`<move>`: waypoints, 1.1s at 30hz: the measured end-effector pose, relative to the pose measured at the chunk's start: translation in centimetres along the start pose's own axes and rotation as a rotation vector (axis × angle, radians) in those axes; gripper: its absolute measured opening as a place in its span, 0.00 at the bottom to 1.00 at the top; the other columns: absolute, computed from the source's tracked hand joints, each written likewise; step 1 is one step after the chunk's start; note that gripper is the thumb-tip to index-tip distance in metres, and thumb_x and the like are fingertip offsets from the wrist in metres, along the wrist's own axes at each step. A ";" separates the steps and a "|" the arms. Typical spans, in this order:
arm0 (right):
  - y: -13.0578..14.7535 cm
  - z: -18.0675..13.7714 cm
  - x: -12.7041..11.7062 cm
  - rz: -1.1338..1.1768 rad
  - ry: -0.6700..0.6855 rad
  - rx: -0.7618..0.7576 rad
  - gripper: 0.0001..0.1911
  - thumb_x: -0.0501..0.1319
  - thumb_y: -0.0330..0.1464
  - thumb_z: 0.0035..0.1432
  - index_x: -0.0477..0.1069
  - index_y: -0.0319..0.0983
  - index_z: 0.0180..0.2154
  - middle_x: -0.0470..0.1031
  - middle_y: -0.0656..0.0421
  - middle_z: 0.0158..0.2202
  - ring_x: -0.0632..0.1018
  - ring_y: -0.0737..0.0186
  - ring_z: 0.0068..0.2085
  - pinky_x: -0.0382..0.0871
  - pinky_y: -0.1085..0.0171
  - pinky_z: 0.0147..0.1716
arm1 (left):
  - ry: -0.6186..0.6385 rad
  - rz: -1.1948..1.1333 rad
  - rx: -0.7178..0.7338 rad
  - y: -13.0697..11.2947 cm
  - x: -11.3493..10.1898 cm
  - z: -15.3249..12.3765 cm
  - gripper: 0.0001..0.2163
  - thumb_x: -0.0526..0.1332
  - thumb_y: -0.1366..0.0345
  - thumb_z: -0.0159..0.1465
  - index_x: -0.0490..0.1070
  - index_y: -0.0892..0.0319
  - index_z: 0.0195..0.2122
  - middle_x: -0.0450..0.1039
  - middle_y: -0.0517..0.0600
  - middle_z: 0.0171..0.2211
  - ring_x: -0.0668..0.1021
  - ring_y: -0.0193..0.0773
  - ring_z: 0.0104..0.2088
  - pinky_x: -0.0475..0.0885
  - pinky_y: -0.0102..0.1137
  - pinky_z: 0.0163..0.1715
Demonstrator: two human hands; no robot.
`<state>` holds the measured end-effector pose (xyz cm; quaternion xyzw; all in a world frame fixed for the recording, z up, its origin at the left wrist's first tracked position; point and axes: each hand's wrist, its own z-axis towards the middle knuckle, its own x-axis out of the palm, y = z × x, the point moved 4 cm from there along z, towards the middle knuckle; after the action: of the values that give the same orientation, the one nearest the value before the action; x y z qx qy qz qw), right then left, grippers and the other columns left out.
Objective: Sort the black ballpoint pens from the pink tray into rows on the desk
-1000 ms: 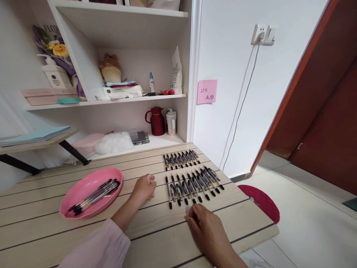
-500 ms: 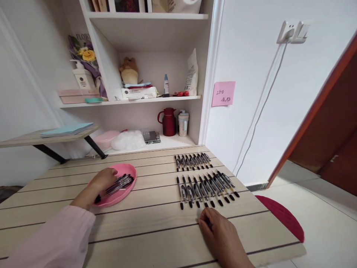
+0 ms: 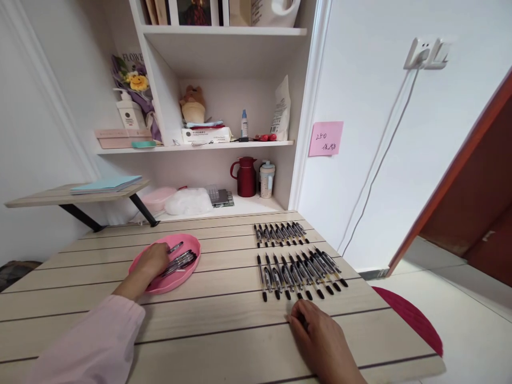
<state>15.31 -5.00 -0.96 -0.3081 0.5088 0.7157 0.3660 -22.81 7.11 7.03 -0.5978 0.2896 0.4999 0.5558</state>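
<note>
- A room in a home, set up as a small work corner.
- A pale slatted wooden table (image 3: pixel 224 325) stands against built-in white shelves (image 3: pixel 224 32).
- The shelves hold household odds and ends: a plush toy (image 3: pixel 193 104), a red thermos jug (image 3: pixel 245 176), a pump bottle (image 3: pixel 128 111), a flower bouquet (image 3: pixel 134 80).
- On the right, a pink sticky note (image 3: pixel 325 138) on the white wall, a wall socket (image 3: pixel 426 53), a brown wooden door (image 3: pixel 472 176), and a tiled floor (image 3: pixel 460 314).

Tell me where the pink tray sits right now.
In the head view, the pink tray sits on the table's left half, left of the pen rows, with the left hand reaching in.
</note>
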 end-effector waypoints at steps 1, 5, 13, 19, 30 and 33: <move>0.1 0.0 -0.1 0.006 0.000 0.000 0.08 0.49 0.32 0.55 0.62 0.41 0.26 0.70 0.61 0.25 0.72 0.64 0.26 0.55 0.67 0.25 | 0.000 -0.044 0.002 -0.7 -0.2 -0.3 0.05 0.57 0.65 0.50 0.69 0.61 0.26 0.73 0.55 0.24 0.75 0.46 0.30 0.62 0.31 0.27; 1.4 0.4 -1.3 0.093 0.011 0.017 0.08 0.51 0.33 0.53 0.63 0.41 0.24 0.70 0.61 0.23 0.71 0.64 0.25 0.56 0.67 0.25 | 0.114 -0.334 0.063 -5.7 0.3 -3.6 0.13 0.52 0.59 0.56 0.65 0.58 0.40 0.69 0.46 0.22 0.72 0.33 0.20 0.63 0.26 0.21; 6.6 6.4 -2.1 0.942 0.011 0.053 0.16 0.53 0.43 0.53 0.67 0.38 0.33 0.71 0.59 0.25 0.72 0.64 0.28 0.63 0.68 0.27 | 0.710 -1.316 0.068 -17.2 6.9 -12.9 0.08 0.59 0.61 0.53 0.62 0.58 0.31 0.65 0.41 0.21 0.61 0.22 0.12 0.49 0.20 0.10; 6.8 8.7 1.4 1.290 0.005 0.295 0.21 0.55 0.49 0.49 0.62 0.37 0.25 0.60 0.68 0.13 0.57 0.75 0.11 0.49 0.73 0.10 | 0.731 -1.384 -0.010 -18.4 9.6 -13.3 0.10 0.58 0.59 0.54 0.62 0.61 0.24 0.62 0.42 0.18 0.58 0.21 0.11 0.44 0.21 0.10; 3.7 9.3 3.0 1.539 -0.153 0.504 0.20 0.56 0.50 0.47 0.62 0.39 0.28 0.65 0.66 0.16 0.69 0.70 0.18 0.60 0.72 0.16 | 0.923 -1.352 0.028 -18.0 12.5 -14.7 0.14 0.55 0.61 0.56 0.64 0.59 0.43 0.64 0.42 0.18 0.54 0.22 0.09 0.44 0.22 0.08; 3.3 9.7 2.6 1.597 -0.119 0.504 0.21 0.57 0.50 0.47 0.64 0.38 0.30 0.71 0.60 0.24 0.72 0.68 0.23 0.64 0.70 0.20 | 0.913 -1.389 0.024 -17.8 12.3 -14.7 0.15 0.55 0.61 0.56 0.64 0.59 0.44 0.64 0.43 0.19 0.54 0.21 0.10 0.45 0.21 0.09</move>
<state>10.45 4.07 1.39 0.2740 0.6986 0.6396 -0.1667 1.43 -0.49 0.67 -0.7785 0.0572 -0.2516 0.5721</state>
